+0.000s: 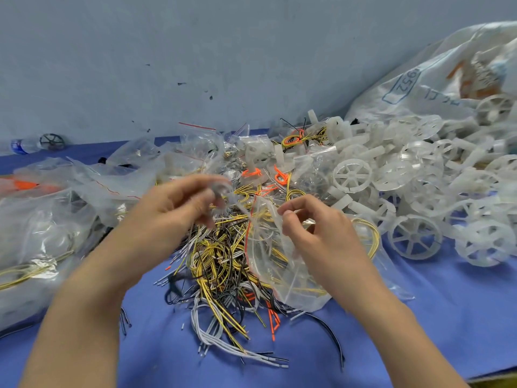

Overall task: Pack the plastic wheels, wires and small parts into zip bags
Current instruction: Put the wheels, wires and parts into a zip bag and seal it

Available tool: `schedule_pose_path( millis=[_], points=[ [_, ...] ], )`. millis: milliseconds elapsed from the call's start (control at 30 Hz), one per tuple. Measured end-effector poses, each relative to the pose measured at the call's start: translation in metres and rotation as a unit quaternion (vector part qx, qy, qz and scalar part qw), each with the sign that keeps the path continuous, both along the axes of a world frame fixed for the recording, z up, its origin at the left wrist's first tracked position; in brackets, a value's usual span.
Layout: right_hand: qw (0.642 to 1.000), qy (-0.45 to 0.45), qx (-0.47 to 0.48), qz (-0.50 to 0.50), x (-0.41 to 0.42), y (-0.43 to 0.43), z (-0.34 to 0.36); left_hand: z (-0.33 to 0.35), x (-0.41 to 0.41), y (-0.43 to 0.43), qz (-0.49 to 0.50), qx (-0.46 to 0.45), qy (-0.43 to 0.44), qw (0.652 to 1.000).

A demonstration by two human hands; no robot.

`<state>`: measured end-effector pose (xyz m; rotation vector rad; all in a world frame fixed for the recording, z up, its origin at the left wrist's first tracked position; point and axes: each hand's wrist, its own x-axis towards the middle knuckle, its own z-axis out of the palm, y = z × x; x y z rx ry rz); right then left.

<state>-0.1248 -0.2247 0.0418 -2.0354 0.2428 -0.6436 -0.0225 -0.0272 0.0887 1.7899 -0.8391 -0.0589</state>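
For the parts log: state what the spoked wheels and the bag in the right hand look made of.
Spoked wheels: milky translucent plastic, matt, probably moulded; the rims let light through. Bag: thin clear glossy plastic film; wires visible through it, creases glint.

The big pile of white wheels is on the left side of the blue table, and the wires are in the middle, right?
Not quite. The head view shows the pile of white wheels on the right side of the blue table, not the left. The wires are in the middle, as you said.
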Motion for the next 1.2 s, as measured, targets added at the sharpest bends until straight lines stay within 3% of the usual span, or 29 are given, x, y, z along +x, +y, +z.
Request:
schedule_pose_path(
  millis=[67, 167, 400, 433, 500, 633, 733, 800, 1033, 1200],
  points=[
    [1.000, -0.001, 0.001, 0.003, 0.000, 0.000, -0.001, 0.001, 0.005, -0.010, 0.070, -0.147, 0.062, 0.985],
    [1.000, 0.000, 0.003, 0.004, -0.001, 0.000, -0.002, 0.001, 0.014, -0.012, 0.130, -0.309, 0.164, 0.928],
    [0.999, -0.009, 0.024, -0.024, -0.003, -0.004, 0.001, 0.005, 0.037, 0.016, 0.287, -0.443, 0.104, 0.843],
    [0.999, -0.013, 0.023, -0.031, -0.004, -0.005, 0.001, 0.007, 0.043, 0.024, 0.299, -0.430, 0.109, 0.845],
    [0.998, -0.022, 0.020, -0.047, -0.005, -0.006, 0.003, 0.012, 0.047, 0.035, 0.240, -0.359, 0.120, 0.894],
    [0.997, -0.040, 0.015, -0.065, -0.006, -0.004, 0.009, 0.014, 0.015, 0.024, -0.020, -0.201, 0.136, 0.970],
    [0.997, -0.046, 0.018, -0.057, -0.006, -0.001, 0.009, 0.012, -0.008, 0.009, -0.116, 0.019, 0.126, 0.985],
    [0.998, -0.041, 0.013, -0.044, -0.005, 0.001, 0.008, 0.011, -0.015, -0.001, -0.119, 0.098, 0.134, 0.979],
    [0.996, -0.038, -0.078, -0.031, -0.006, 0.016, 0.010, -0.017, -0.021, -0.046, -0.188, 0.099, 0.239, 0.947],
    [0.993, -0.023, -0.115, -0.011, -0.007, 0.028, 0.012, -0.032, -0.023, -0.070, -0.207, 0.003, 0.332, 0.920]
  ],
)
